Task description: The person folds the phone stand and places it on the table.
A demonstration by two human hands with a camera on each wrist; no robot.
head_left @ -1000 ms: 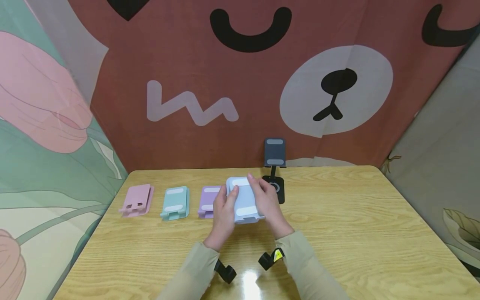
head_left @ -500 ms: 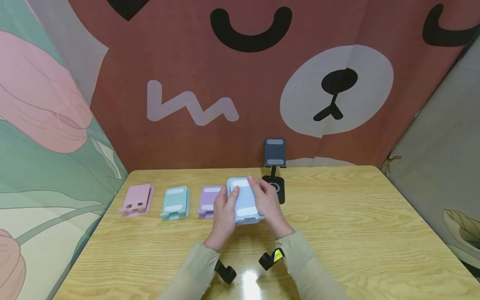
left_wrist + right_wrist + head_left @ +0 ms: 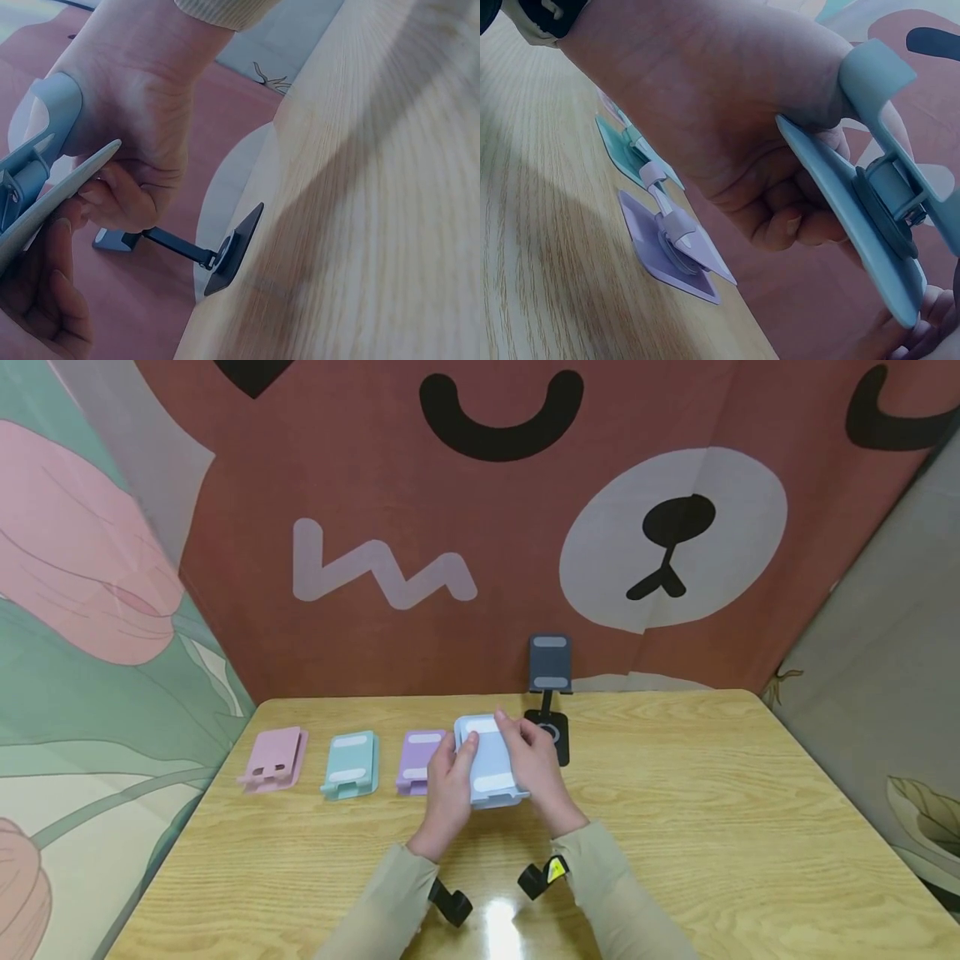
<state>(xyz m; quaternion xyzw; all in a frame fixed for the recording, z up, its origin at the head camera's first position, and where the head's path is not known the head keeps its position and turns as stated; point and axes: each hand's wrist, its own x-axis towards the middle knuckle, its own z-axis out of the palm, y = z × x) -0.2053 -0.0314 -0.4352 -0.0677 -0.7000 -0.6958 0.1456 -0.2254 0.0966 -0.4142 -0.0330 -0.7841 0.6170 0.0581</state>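
A light blue folding phone stand [image 3: 491,758] with white pads is held up over the wooden table between both hands. My left hand [image 3: 448,783] grips its left side, the thumb lying on the front face. On the opposite side, my right hand [image 3: 534,762] holds the edge with its thumb near the top. The wrist views show the stand nearly folded, with its hinge between base plate [image 3: 844,210] and upper plate. Curled fingers of the left hand [image 3: 757,187] support the base plate from beneath.
Left of the hands, folded phone stands in purple [image 3: 422,752], teal [image 3: 350,758] and pink [image 3: 274,753] form a row on the table [image 3: 712,827]. A black phone stand [image 3: 550,663] stands unfolded behind the right hand, near the back edge and printed cloth [image 3: 375,643].
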